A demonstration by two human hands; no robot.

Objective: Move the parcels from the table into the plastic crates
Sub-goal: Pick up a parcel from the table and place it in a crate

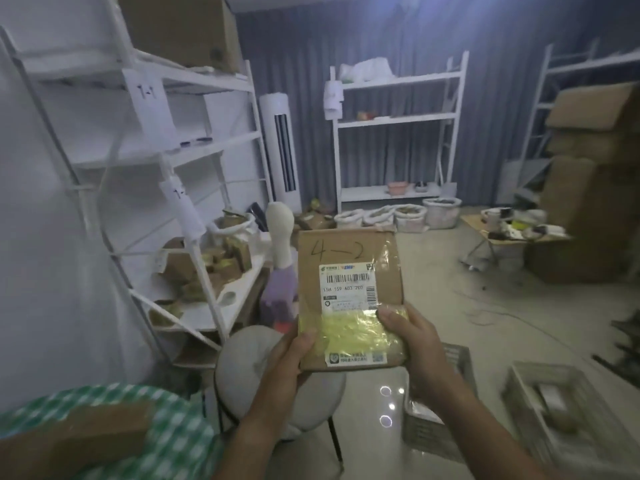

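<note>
One cardboard parcel [349, 299], flat, held upright in front of me over the floor, marked "4—2" by hand above a white barcode label, with yellow tape across its lower part. My left hand [294, 358] grips the near left corner, thumb curled over the front face, fingers hidden behind. My right hand [412, 337] grips the near right edge, thumb pressed on the yellow tape, fingers wrapped behind where I cannot see them.

Two grey plastic crates on the floor at near right: one crate [446, 410] just below my right forearm, a second crate [561, 407] further right holding something pale, blurred.

One table corner with green checked cloth [173, 431] at near left, carrying a brown cardboard box [76, 441].

One round pale stool [249, 368] below the parcel.

One white metal shelving rack [194, 161] at left, lower shelves loaded with small cartons. One white rack [398, 126] at far centre against a grey curtain [381, 39]. One white standing air conditioner [280, 150] between the racks.

Several white sacks [398, 216] on the floor under the far rack. Stacked cardboard cartons [595, 174] at far right, with a low folding table [512, 230] of clutter beside them.

Floor [467, 306]: pale, glossy, with loose cables.
</note>
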